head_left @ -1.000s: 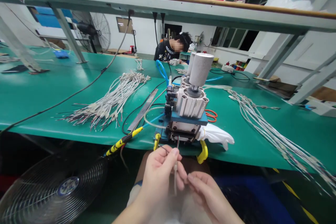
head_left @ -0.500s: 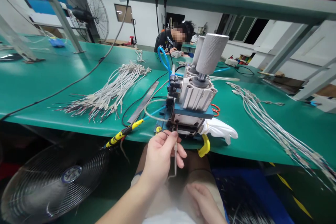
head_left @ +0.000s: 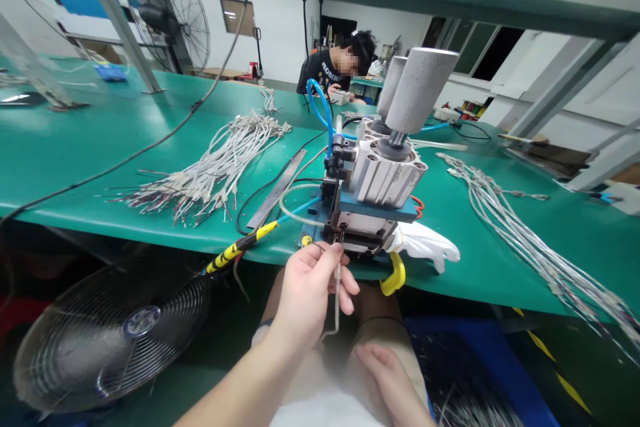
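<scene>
My left hand (head_left: 313,283) pinches a thin grey-white cable (head_left: 337,300) between thumb and forefinger. The cable's top end is at the front opening of a small pneumatic machine (head_left: 383,177), and its lower end hangs bent below my fingers. How far the wire tips reach into the machine is hidden. Two knurled metal cylinders stand on top of the machine. Low over my lap, my right hand (head_left: 385,370) lies with its fingers loosely extended and nothing visible in it.
A bundle of cables (head_left: 210,167) lies left of the machine, beside a steel ruler (head_left: 277,190). More cables (head_left: 520,233) lie on the right, near a white glove (head_left: 425,242). A floor fan (head_left: 143,321) and a blue bin (head_left: 470,347) flank my legs. A co-worker (head_left: 333,67) sits opposite.
The view has shifted slightly, so the machine and bench appear a little farther right. My left hand keeps its pinch on the cable at the machine; my right hand stays over my lap.
</scene>
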`<state>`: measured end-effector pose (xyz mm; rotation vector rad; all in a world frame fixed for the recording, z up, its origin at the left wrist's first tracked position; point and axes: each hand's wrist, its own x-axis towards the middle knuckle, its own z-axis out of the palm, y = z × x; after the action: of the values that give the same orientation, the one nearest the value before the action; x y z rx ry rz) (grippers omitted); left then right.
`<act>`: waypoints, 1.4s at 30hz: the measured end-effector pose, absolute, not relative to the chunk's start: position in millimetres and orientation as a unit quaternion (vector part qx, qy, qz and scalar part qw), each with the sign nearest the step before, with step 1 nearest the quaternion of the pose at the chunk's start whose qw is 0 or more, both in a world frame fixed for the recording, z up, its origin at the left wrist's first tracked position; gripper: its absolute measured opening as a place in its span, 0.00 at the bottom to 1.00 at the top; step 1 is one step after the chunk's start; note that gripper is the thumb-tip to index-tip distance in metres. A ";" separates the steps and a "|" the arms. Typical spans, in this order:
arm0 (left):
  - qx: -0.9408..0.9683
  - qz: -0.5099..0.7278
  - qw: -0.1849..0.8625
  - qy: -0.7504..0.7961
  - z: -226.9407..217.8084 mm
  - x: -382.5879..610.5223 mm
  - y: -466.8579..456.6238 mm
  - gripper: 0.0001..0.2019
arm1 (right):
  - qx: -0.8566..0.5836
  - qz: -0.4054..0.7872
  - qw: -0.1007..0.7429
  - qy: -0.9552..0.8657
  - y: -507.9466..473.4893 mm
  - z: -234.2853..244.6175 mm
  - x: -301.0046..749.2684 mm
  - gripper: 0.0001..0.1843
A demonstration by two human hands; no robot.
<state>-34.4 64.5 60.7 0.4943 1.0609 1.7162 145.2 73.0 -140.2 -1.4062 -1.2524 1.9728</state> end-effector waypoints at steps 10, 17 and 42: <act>0.194 0.717 0.507 0.438 59.0 -34.1 64.6 0.13 | -0.517 0.700 0.201 -0.451 74.1 -139.2 142.4 0.27; 0.196 0.715 0.506 0.440 59.6 -33.9 64.4 0.13 | -0.515 0.703 0.201 -0.447 73.6 -138.4 140.8 0.27; 0.189 0.708 0.507 0.453 60.7 -34.0 63.9 0.14 | -0.483 0.719 0.189 -0.463 69.8 -127.0 133.3 0.27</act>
<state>-34.0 63.9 60.7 0.4546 1.0933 1.7082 133.3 69.8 -127.0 -1.3575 -1.3029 2.0203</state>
